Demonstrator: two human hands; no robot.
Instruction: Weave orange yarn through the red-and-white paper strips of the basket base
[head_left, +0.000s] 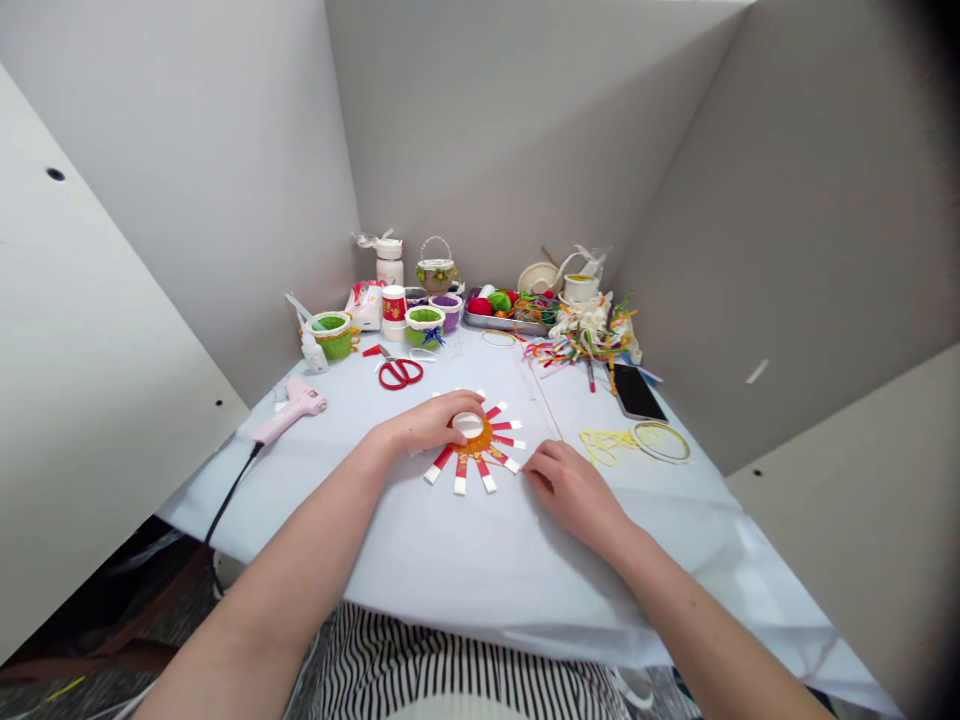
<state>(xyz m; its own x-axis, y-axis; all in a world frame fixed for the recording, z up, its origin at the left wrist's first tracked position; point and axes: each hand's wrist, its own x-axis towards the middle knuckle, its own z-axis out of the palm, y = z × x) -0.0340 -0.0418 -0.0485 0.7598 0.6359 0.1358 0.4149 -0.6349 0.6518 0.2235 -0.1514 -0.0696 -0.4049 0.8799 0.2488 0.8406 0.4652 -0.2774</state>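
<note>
A paper cup cut into radial strips [480, 450] lies splayed flat on the white-covered table [420, 540], with red-and-white strips around an orange patterned centre. A small white cylinder [468, 425] stands on that centre. My left hand [424, 422] is curled around the cylinder and holds it down. My right hand [574, 490] rests on the table just right of the strip tips, its fingers almost touching them and holding nothing.
Red-handled scissors [400, 372] and a corded hot glue gun [292, 410] lie to the left. Behind stand small woven cups [334, 335] and a tray of yarn balls [504, 315]. To the right are ribbon scraps [585, 340], a phone [639, 392] and a hoop with yellow cord [660, 442].
</note>
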